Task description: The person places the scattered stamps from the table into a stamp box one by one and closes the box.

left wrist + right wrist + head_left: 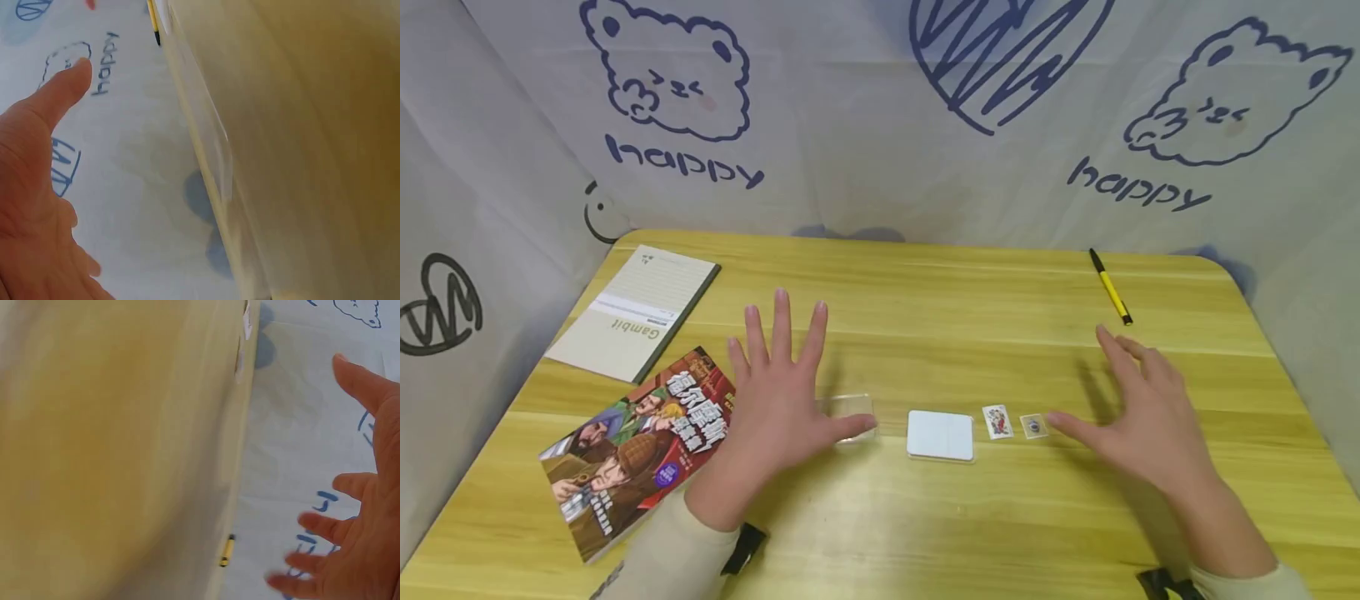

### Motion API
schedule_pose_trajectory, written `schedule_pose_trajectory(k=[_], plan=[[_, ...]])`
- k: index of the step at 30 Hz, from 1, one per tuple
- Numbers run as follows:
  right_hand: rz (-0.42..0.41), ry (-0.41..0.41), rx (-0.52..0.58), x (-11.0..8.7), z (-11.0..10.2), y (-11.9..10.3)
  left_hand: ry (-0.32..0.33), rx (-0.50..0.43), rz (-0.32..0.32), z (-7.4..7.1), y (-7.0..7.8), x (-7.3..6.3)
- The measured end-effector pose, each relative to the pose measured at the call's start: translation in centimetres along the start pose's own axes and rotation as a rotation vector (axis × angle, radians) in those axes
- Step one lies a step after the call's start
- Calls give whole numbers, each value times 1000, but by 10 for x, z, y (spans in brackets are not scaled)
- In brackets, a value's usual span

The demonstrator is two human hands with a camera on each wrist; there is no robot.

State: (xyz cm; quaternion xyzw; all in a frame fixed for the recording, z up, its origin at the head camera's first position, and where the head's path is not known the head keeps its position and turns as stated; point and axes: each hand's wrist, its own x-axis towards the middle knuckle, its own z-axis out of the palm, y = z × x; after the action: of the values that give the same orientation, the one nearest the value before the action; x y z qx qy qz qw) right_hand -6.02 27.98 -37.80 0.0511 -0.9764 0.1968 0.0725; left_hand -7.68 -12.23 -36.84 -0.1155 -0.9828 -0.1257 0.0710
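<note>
In the head view my left hand (778,408) is held with its fingers spread above the table, thumb over a clear flat plastic piece (857,406). My right hand (1157,425) hovers at the right, fingers apart and gripping nothing; its thumb tip is close to a small square card (1033,427) with a dark emblem. Left of that card lies a tiny playing card (997,422) with a coloured figure. A white rectangular block in a clear case (940,435) lies between the hands. Both wrist views show the hands holding nothing.
A comic-style book (640,450) lies partly behind the left forearm. Beyond it is a notebook (632,312) marked "Gambit". A yellow and black pen (1111,287) lies at the back right. White cloth (850,167) with drawings hangs around the wooden table (887,325).
</note>
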Motion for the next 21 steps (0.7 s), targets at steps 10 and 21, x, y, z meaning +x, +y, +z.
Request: schedule_pose_trajectory(k=[10,21], plan=[[-40,-34,306,-2,15,2,-39,-256,80,8,24,-4],[-88,-157,533,-1,39,-9,-198,-420,26,18,39,-7]])
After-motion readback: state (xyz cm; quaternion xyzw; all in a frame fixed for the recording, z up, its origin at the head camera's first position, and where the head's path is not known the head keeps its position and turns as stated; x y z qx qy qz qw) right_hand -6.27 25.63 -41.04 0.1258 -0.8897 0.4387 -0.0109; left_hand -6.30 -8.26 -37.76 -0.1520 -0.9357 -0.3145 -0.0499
